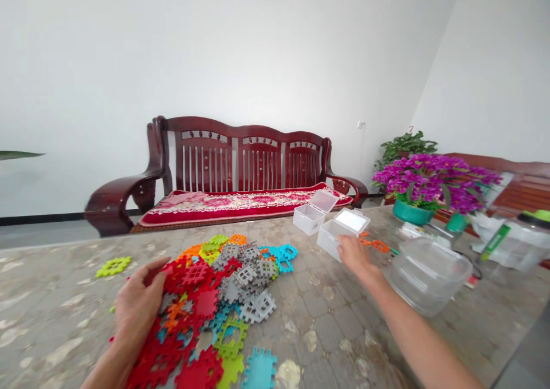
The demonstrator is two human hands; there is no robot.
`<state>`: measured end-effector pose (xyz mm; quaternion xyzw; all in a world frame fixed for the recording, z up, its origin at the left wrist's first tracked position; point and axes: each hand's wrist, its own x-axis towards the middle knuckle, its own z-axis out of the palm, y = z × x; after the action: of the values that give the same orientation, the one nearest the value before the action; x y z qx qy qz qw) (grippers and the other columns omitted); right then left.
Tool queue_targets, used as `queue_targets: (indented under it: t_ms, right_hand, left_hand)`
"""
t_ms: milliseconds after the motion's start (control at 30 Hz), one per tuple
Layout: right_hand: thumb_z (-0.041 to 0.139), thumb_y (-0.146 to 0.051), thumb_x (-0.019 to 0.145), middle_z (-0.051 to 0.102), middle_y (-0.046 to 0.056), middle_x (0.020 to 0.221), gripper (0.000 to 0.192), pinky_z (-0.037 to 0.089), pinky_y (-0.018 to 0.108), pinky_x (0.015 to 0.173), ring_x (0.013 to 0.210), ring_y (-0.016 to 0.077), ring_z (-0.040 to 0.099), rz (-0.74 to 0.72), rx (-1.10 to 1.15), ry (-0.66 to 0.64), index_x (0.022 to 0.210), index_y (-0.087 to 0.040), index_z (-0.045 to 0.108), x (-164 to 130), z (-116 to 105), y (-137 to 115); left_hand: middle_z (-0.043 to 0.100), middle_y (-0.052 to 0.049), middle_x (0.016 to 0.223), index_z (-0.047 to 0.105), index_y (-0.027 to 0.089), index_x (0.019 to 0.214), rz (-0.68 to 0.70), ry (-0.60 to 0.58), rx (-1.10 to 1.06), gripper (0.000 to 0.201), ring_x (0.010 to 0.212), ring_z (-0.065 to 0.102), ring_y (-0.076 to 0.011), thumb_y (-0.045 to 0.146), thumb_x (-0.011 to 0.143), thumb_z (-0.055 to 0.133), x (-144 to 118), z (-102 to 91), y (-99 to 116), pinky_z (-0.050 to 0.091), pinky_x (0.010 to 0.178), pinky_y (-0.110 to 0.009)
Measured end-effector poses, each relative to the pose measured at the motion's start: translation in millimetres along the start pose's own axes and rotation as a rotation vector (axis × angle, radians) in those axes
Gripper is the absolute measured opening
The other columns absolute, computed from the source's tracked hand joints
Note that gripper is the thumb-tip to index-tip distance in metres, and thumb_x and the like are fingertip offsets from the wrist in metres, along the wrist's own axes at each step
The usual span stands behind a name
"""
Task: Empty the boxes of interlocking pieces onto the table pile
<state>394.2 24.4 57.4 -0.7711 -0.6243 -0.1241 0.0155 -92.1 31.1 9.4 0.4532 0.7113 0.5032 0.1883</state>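
A stone-patterned table (326, 320) is seen before a white wall, with a dark wooden bench (240, 165) behind it. The left hand (137, 303) is laid spread and flat against the near-left edge of a heap of interlocking tiles (215, 297), nothing being gripped. The right hand (354, 254) is stretched forward with loosely parted fingers touching the near side of a small clear box (341, 231), which is not yet grasped; its hinged lid is stood open. The box is judged light, stiff, smooth and liable to slide, so it is best taken by its two side walls rather than by the lid. The tiles are judged light, rigid plastic, easily pinched by their notched edges, though prone to snag together. Beyond the right hand a second open box (313, 214) is placed. To its right, orange pieces (378, 244), a large clear tub (427, 274) and a pot of purple flowers (429, 185) are crowded, narrowing the room on that side. A lone yellow-green tile (113, 266) is left beyond the left hand
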Motion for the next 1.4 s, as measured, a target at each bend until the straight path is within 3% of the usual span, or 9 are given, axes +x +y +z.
queue_targets:
  t_ms: [300,500,633,700,767,933,1067,1200,1400]
  right_hand:
    - [0.047,-0.02,0.092,0.067,0.011,0.118,0.031,0.039,0.03,0.092,0.111,0.0237,0.056,0.014,0.013,0.061,0.118,-0.016,0.063,20,7,-2]
    - [0.051,-0.024,0.089,0.053,0.013,0.141,0.046,0.032,0.042,0.104,0.128,0.031,0.042,-0.142,-0.028,0.29,0.135,-0.02,0.054,25,10,-24]
    - [0.052,-0.027,0.088,0.03,0.012,0.159,0.049,0.014,0.053,0.115,0.146,0.0348,0.017,-0.326,-0.092,0.208,0.137,-0.023,0.054,52,12,-48]
    - [0.052,-0.028,0.089,0.023,0.01,0.162,0.046,0.009,0.058,0.114,0.148,0.0359,0.011,-0.341,-0.111,0.13,0.134,-0.023,0.056,67,11,-57]
    - [0.05,-0.028,0.09,0.025,0.011,0.161,0.043,0.011,0.06,0.113,0.147,0.036,0.014,-0.299,-0.108,0.068,0.132,-0.023,0.057,79,11,-63]
    - [0.041,-0.016,0.091,0.055,0.017,0.135,0.039,0.027,0.062,0.104,0.123,0.0338,0.047,-0.222,-0.085,-0.007,0.122,-0.022,0.064,90,14,-63]
    - [0.036,-0.009,0.091,0.055,0.016,0.13,0.043,0.041,0.051,0.094,0.119,0.0307,0.047,-0.193,-0.062,-0.019,0.122,-0.022,0.062,92,19,-54]
    - [0.035,-0.007,0.092,0.054,0.015,0.128,0.045,0.045,0.039,0.088,0.119,0.0282,0.047,-0.185,-0.044,-0.019,0.125,-0.022,0.06,93,21,-41]
    - [0.04,-0.005,0.089,0.058,0.015,0.123,0.045,0.046,0.039,0.088,0.117,0.0284,0.049,-0.182,-0.033,-0.009,0.124,-0.022,0.063,92,22,-16]
  left_hand:
    - [0.073,-0.003,0.084,0.072,0.023,0.106,0.013,0.0,0.002,0.043,0.079,0.067,-0.0245,0.041,0.069,0.057,1,1.4,-2,0.051,0.079,-0.037]
    - [0.075,-0.004,0.086,0.073,0.022,0.104,0.035,0.006,0.022,0.044,0.082,0.068,-0.0251,0.042,0.068,0.055,-1,-0.7,2,0.05,0.076,-0.035]
    - [0.075,-0.003,0.085,0.073,0.023,0.103,0.043,0.012,0.037,0.044,0.082,0.068,-0.0251,0.042,0.068,0.055,-1,-1.1,2,0.05,0.074,-0.034]
    - [0.076,-0.002,0.085,0.073,0.023,0.102,0.049,0.019,0.051,0.043,0.082,0.068,-0.0253,0.042,0.069,0.055,-1,-1.4,2,0.05,0.074,-0.034]
    - [0.076,-0.002,0.085,0.073,0.023,0.102,0.044,0.016,0.058,0.043,0.082,0.068,-0.0254,0.043,0.069,0.054,-1,-1.9,2,0.05,0.074,-0.034]
    - [0.076,-0.003,0.087,0.072,0.023,0.104,0.002,0.001,0.048,0.044,0.08,0.068,-0.0253,0.042,0.069,0.055,1,-3.0,-1,0.05,0.075,-0.036]
    - [0.076,-0.003,0.089,0.072,0.022,0.105,-0.005,0.01,0.021,0.044,0.082,0.069,-0.0255,0.041,0.068,0.057,3,-2.5,-4,0.051,0.079,-0.037]
    - [0.076,-0.004,0.091,0.072,0.022,0.105,-0.015,0.001,-0.008,0.044,0.083,0.069,-0.0256,0.04,0.068,0.057,3,-1.5,-5,0.052,0.082,-0.038]
    - [0.076,-0.003,0.089,0.072,0.022,0.105,-0.025,-0.002,0.006,0.045,0.081,0.068,-0.0248,0.041,0.068,0.057,0,-2.7,2,0.052,0.081,-0.037]
